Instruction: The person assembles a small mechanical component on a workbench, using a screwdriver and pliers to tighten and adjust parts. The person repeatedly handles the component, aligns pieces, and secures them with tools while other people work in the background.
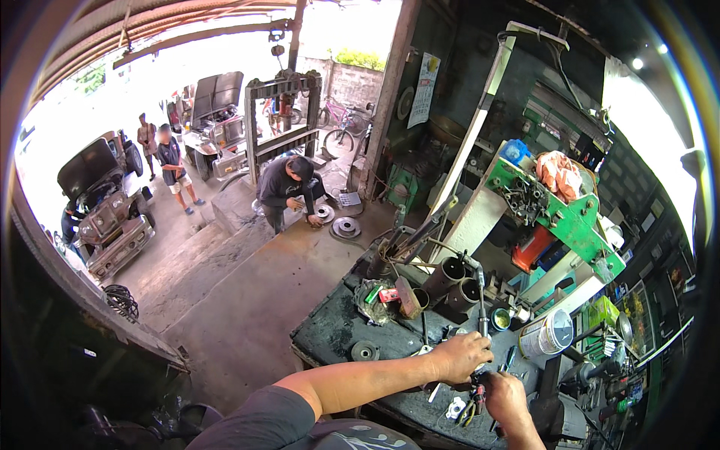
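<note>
Over the dark workbench [330, 330], my left hand [459, 358] has its fingers curled round the lower part of an upright metal rod-like piece [482, 300]. Just nearer to me, my right hand [507, 396] is closed close beside it; what lies inside its fingers is hidden. Below the hands lie yellow-handled pliers [468, 414] and a small pale metal part [455, 407]. Left of my left hand, a round metal part [365, 351] rests on the bench.
Dark metal cylinders [448, 271], a white bucket [547, 333] and a small tin [500, 319] crowd the bench's far and right sides. A green metal frame [574, 229] rises behind. Beyond the bench, a crouching person [289, 191] handles metal discs [346, 227] on the floor.
</note>
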`<state>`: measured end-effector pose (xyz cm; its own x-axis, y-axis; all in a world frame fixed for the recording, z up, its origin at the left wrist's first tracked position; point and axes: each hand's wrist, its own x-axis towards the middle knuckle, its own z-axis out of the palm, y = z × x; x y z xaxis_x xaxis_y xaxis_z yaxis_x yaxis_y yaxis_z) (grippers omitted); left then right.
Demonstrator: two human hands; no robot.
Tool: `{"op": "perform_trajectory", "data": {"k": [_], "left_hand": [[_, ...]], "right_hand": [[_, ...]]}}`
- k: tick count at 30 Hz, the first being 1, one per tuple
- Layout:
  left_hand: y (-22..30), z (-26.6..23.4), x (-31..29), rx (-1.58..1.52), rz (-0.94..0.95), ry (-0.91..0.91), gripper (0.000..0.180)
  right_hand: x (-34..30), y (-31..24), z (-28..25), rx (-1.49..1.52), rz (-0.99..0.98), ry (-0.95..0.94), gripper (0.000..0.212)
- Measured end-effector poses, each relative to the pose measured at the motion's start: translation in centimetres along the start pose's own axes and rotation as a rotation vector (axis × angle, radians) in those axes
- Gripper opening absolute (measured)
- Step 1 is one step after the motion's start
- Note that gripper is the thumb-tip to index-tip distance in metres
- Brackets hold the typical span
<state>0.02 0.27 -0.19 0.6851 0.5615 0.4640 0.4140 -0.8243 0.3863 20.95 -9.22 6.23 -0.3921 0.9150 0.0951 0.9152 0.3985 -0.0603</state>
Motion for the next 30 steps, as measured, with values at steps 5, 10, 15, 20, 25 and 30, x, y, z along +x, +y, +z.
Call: {"op": "perform_trajectory", "data": {"k": [5, 10, 15, 20, 25, 30], "left_hand": [[0.3, -0.1, -0.2, 0.000, -0.002, 0.017, 0.070], [0.2, -0.3, -0.2, 0.015, 0.023, 0.031, 0.058], [0.2, -0.1, -0.1, -0.004, -0.001, 0.010, 0.068], [0.3, -0.3, -0.2, -0.018, -0.008, -0.010, 0.069], [0.3, -0.3, -0.1, -0.019, -0.003, -0.010, 0.070], [0.3, 0.0, -0.2, -0.006, 0.000, 0.004, 0.068]], "right_hand": [[1.6, 1.2, -1.1, -0.097, -0.220, 0.104, 0.010], [0.7, 0.8, -0.2, -0.033, 0.010, -0.169, 0.009], [-0.3, -0.4, 0.3, -0.039, 0.041, -0.074, 0.011], [1.5, 1.0, -1.1, -0.122, -0.171, 0.060, 0.010], [1.1, 0.7, -0.4, -0.101, -0.033, -0.087, 0.009], [-0.1, -0.7, 0.5, -0.078, 0.085, -0.137, 0.013]]}}
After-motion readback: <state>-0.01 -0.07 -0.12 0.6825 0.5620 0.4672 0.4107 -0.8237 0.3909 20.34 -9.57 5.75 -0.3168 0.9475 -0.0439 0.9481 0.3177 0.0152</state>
